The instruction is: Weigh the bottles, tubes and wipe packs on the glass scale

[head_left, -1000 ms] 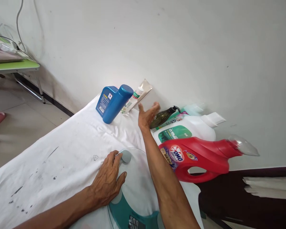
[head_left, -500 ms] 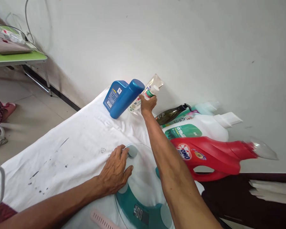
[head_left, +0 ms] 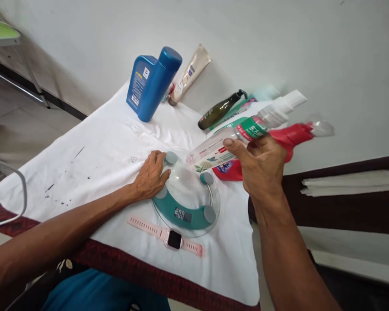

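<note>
My right hand [head_left: 264, 166] grips a clear plastic bottle [head_left: 214, 151] with a green-and-red label and a white cap. The bottle is tilted over the right side of a round glass scale [head_left: 181, 216], its base toward the scale's middle. Whether the base touches the glass I cannot tell. Fingers stretched out, my left hand [head_left: 151, 175] rests at the scale's left edge, touching it. The scale has a teal band and a lit display that reads zeros. Just in front of it lies a pink smartwatch [head_left: 174, 239].
A blue jug [head_left: 151, 84] and a beige tube [head_left: 191, 75] stand at the back of the white cloth [head_left: 94, 172]. On the right are a dark green pump bottle [head_left: 218, 110] and a red detergent bottle [head_left: 290, 136], partly hidden. A wall rises behind.
My right hand has brought the clear bottle from beside the tube back toward me and right, over the scale. My left hand stays on the scale. The view has shifted, showing the whole watch.
</note>
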Motion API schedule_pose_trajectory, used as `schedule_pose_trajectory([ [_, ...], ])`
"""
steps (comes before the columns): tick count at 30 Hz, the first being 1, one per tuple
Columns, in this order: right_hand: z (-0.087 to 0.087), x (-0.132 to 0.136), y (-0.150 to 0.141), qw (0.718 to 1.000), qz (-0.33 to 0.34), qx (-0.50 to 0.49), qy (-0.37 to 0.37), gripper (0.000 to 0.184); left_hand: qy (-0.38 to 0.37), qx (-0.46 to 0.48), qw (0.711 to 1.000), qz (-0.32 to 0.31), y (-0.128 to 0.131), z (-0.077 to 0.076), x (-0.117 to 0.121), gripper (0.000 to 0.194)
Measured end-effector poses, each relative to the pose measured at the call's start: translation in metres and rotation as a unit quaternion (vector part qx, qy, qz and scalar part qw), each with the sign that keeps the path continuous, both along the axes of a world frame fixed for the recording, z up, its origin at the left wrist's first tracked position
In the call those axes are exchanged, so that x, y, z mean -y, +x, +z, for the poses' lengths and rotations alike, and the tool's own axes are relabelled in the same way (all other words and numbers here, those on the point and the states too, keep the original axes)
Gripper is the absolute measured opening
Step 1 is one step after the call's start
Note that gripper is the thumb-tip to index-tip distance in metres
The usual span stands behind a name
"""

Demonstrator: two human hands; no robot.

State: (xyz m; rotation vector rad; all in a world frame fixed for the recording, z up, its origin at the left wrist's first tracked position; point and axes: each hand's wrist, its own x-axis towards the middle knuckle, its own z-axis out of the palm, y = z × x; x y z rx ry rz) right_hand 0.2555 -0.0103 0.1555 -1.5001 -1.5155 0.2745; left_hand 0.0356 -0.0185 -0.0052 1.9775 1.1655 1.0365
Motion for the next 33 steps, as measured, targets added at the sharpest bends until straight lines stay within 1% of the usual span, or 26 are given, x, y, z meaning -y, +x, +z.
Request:
schedule_pose_trajectory([
  [2,-0.009,0.025,0.001,1.000,0.017,-0.005,-0.019,0.044,0.013,-0.003,1.000,-0.002,-0.001,-0.003,-0.002,0.041],
  [5,-0.023,0.046,0.000,0.999,0.008,-0.006,-0.035,0.046,0.026,-0.007,1.000,0.000,-0.001,-0.008,-0.005,0.043],
  [8,-0.035,0.054,-0.003,0.999,-0.004,0.001,-0.042,0.054,0.033,-0.016,0.999,0.002,-0.001,-0.012,-0.007,0.044],
  [10,-0.040,0.056,-0.005,0.999,-0.014,0.012,-0.033,0.057,0.038,-0.021,0.999,0.003,-0.002,-0.013,-0.008,0.044],
  [12,-0.043,0.058,-0.005,0.999,-0.017,0.025,-0.020,0.058,0.041,-0.024,0.999,0.002,-0.002,-0.013,-0.008,0.044],
  [15,-0.046,0.065,-0.005,0.999,-0.003,0.033,-0.017,0.058,0.036,-0.033,0.999,0.003,-0.002,-0.011,-0.008,0.044],
  [17,-0.050,0.074,-0.003,1.000,0.011,0.009,-0.024,0.060,0.031,-0.038,0.999,0.002,-0.002,-0.009,-0.008,0.045],
  [19,-0.059,0.083,0.000,0.999,0.008,-0.052,-0.013,0.060,0.033,-0.039,0.999,-0.001,-0.002,-0.009,-0.008,0.045],
  [21,-0.076,0.092,0.007,0.991,-0.030,-0.129,0.013,0.057,0.039,-0.036,0.999,-0.005,-0.003,-0.008,-0.008,0.045],
  [23,-0.097,0.101,0.015,0.979,-0.100,-0.177,0.034,0.055,0.042,-0.036,0.998,-0.008,-0.003,-0.008,-0.008,0.045],
  [25,-0.117,0.107,0.026,0.967,-0.178,-0.176,0.046,0.055,0.041,-0.041,0.998,-0.010,-0.004,-0.008,-0.008,0.045],
  [27,-0.130,0.111,0.036,0.957,-0.236,-0.160,0.061,0.055,0.038,-0.045,0.998,-0.012,-0.004,-0.008,-0.008,0.045],
  [28,-0.134,0.112,0.041,0.952,-0.254,-0.154,0.068,0.054,0.038,-0.047,0.998,-0.013,-0.004,-0.007,-0.009,0.045],
  [30,-0.135,0.113,0.049,0.948,-0.273,-0.147,0.077,0.053,0.036,-0.048,0.998,-0.016,-0.005,-0.006,-0.008,0.046],
  [33,-0.131,0.113,0.054,0.951,-0.271,-0.133,0.069,0.049,0.034,-0.052,0.998,-0.016,-0.005,-0.005,-0.008,0.046],
])
